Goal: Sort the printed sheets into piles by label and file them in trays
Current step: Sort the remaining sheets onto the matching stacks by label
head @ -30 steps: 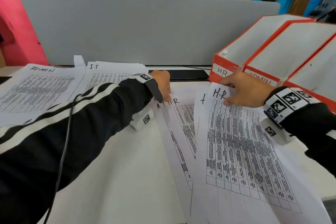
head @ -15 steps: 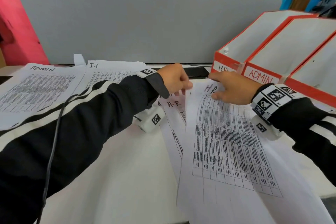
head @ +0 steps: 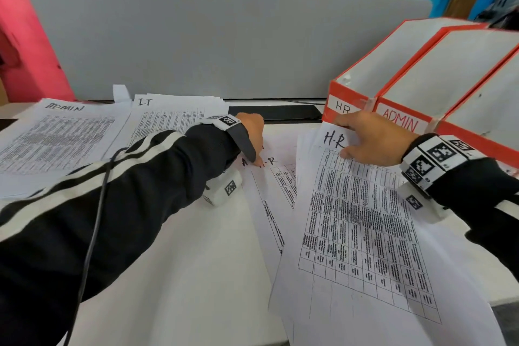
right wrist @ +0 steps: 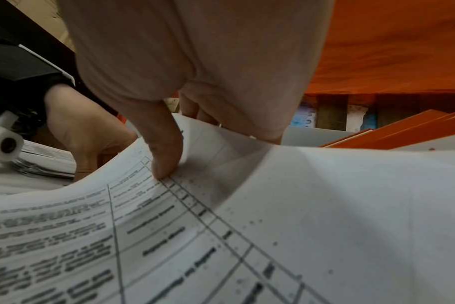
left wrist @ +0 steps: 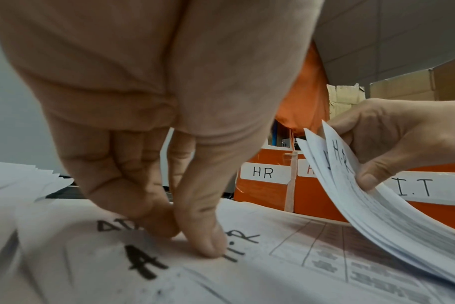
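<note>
My right hand grips a stack of H.R sheets at its top edge, thumb on top, and lifts that end off the table. In the left wrist view the stack fans out. My left hand reaches over a flat sheet marked H.R; thumb and forefinger tips meet on its heading. A sheet starting with "A" lies just beside it. ADMIN pile and I.T pile lie at the left. Orange trays labelled HR, ADMIN and I.T stand at the right.
A grey partition closes the back of the white table. A flat black slab lies between the I.T pile and the HR tray. A thin black cable runs along my left sleeve. The table's front edge runs along the bottom right.
Half a second ago my left hand reached up to the held stack's corner; it has dropped back onto the flat H.R sheet. The right hand and stack shifted slightly right.
</note>
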